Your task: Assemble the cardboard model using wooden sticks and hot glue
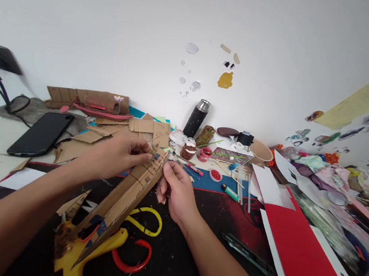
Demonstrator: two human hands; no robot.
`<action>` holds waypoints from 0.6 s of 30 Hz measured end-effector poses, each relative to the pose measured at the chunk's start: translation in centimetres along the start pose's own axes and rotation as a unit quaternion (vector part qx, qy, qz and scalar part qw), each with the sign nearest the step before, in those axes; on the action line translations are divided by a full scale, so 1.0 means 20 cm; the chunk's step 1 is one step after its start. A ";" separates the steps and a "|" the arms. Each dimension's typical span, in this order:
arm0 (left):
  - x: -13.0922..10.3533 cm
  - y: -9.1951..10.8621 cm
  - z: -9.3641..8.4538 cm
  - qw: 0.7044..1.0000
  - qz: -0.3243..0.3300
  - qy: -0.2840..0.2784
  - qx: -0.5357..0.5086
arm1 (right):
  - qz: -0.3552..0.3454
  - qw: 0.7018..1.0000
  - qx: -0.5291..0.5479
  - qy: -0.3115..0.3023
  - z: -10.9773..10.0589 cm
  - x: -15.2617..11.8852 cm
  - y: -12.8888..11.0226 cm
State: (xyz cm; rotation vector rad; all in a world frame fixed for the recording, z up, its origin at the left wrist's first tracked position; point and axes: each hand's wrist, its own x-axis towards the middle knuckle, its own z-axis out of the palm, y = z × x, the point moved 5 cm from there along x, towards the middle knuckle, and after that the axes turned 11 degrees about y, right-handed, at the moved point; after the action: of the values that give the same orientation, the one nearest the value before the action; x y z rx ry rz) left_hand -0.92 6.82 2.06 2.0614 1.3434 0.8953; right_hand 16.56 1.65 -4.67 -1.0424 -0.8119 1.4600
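Note:
A long folded strip of brown cardboard [133,189] with printed lettering slants up from the mat between my hands. My left hand [126,156] pinches its far end from the left. Thumb and curled fingers of my right hand [179,190] grip its right edge near the same end. Under the strip's near end lies a yellow glue gun [107,246], partly covered. Scissors with a yellow loop [158,227] and a red loop [147,261] rest beside it; their blades show left of the strip.
Cardboard scraps [89,134], a black phone [41,134] and a model boat [103,111] lie at left. A black flask [196,118] stands by the wall. A green lighter [230,192], a utility knife [248,254] and red card [310,256] are on the right.

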 end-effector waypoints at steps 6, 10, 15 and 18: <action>-0.01 0.00 0.01 0.999 -0.009 0.010 0.035 | 0.001 1.000 0.001 0.002 0.00 0.00 0.01; -0.02 0.01 0.02 0.999 -0.001 -0.003 0.040 | 0.007 1.000 -0.001 0.005 -0.01 0.01 0.02; -0.02 0.04 0.02 0.998 -0.012 -0.018 0.060 | 0.015 1.000 0.018 0.012 -0.01 0.01 0.02; -0.02 0.07 0.02 0.996 -0.032 -0.026 0.074 | 0.013 1.000 0.021 0.019 -0.01 0.00 0.01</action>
State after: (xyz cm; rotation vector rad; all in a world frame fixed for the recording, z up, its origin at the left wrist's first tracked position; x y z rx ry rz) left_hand 0.00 5.89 2.67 2.1229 1.4789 0.7294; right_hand 16.64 1.65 -5.00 -1.0493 -0.7412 1.4681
